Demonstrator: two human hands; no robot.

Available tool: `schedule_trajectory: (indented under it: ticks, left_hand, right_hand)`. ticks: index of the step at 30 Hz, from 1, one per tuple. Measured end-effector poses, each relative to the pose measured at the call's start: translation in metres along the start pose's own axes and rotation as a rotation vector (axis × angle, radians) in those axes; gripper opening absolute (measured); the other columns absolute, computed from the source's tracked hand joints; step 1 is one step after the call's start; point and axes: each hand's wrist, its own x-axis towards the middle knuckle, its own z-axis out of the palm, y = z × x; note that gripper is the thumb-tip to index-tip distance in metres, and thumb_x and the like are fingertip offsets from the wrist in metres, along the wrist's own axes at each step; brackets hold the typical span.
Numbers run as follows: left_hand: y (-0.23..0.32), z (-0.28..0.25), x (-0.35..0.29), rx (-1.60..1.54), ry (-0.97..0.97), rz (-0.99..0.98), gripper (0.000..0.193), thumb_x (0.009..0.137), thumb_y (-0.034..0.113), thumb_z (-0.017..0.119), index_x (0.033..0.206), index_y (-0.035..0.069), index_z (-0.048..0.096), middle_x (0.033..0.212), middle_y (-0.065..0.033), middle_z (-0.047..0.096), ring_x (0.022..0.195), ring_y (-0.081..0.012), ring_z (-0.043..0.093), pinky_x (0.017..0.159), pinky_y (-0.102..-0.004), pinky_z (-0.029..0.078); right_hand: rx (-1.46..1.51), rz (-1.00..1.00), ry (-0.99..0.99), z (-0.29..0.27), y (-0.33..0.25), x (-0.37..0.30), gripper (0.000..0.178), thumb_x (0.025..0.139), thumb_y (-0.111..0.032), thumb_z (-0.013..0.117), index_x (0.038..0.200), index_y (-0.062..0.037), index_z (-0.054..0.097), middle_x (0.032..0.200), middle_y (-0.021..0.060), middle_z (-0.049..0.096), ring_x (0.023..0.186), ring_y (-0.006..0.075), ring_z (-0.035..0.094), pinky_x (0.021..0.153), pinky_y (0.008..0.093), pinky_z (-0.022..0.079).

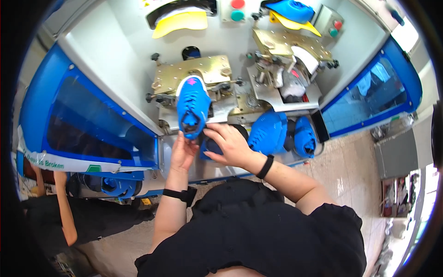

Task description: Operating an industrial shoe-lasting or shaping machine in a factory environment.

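A blue lace-up shoe (190, 104) with a white toe rim and a pink mark points away from me, in front of the left press station. My left hand (183, 151) holds it by the heel from below. My right hand (228, 145) is just right of the heel, fingers and thumb apart; whether its fingertips touch the shoe I cannot tell. Beneath the right hand a dark shoe opening (213, 147) shows, partly covered. Right of it, more blue shoes (267, 134) lie on the metal ledge, with another blue shoe (304, 137) at its right end.
The left press (191, 74) has a brass-coloured plate and clamps; the right press (288, 60) is similar. Yellow and blue shoe-shaped pads (181, 24) hang above, beside red and green buttons (237, 9). Blue-framed windowed panels (92, 115) flank the bay. At left, a co-worker's arm (67, 207) shows near other shoes.
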Motion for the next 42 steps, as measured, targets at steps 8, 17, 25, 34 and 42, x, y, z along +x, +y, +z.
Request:
schedule_trajectory:
  ticks: [8,17,25,34,42]
  left_hand:
    - [-0.019,0.017,-0.031,0.036,-0.014,-0.304,0.055,0.101,0.050,0.043,0.128,0.004,0.054,0.112,-0.0131,0.063,0.100,-0.0264,0.064,0.081,-0.0393,0.057]
    - [-0.034,0.062,-0.034,0.424,-0.100,-0.480,0.045,0.101,0.041,0.048,0.122,0.002,0.057,0.103,-0.0098,0.066,0.093,-0.0206,0.066,0.076,-0.0325,0.055]
    - [-0.023,0.087,-0.049,0.344,-0.153,-0.492,0.052,0.102,0.046,0.046,0.131,0.004,0.051,0.126,-0.0136,0.061,0.113,-0.0235,0.061,0.093,-0.0380,0.050]
    - [0.038,0.167,-0.082,-0.076,-0.403,-0.076,0.057,0.098,0.008,0.054,0.151,0.019,0.033,0.145,-0.0049,0.045,0.131,-0.0226,0.046,0.109,-0.0444,0.038]
    - [0.083,0.129,-0.093,0.022,-0.425,0.163,0.073,0.094,0.052,0.055,0.151,0.014,0.030,0.145,-0.0169,0.044,0.130,-0.0322,0.048,0.107,-0.0471,0.039]
  right_hand:
    - [-0.479,-0.037,-0.614,-0.034,0.050,-0.152,0.023,0.080,-0.026,0.062,0.099,-0.0118,0.061,0.096,0.0011,0.054,0.094,0.0172,0.051,0.076,0.0315,0.040]
    - [-0.654,-0.149,-0.548,-0.047,0.065,-0.145,0.023,0.079,-0.021,0.058,0.099,-0.0123,0.064,0.101,-0.0016,0.054,0.094,0.0150,0.049,0.076,0.0313,0.038]
    - [-0.009,0.017,-0.159,-0.110,0.000,-0.083,0.029,0.074,-0.013,0.064,0.102,-0.0119,0.062,0.110,0.0030,0.057,0.085,0.0233,0.058,0.072,0.0361,0.045]
    - [-0.301,-0.330,0.073,-0.143,-0.031,-0.029,0.025,0.066,-0.017,0.065,0.090,-0.0098,0.066,0.113,0.0068,0.066,0.070,0.0184,0.053,0.061,0.0312,0.043]
    - [-0.407,-0.201,0.261,-0.137,0.006,0.181,0.039,0.073,-0.016,0.077,0.104,-0.0057,0.056,0.114,0.0093,0.063,0.095,0.0299,0.061,0.079,0.0407,0.048]
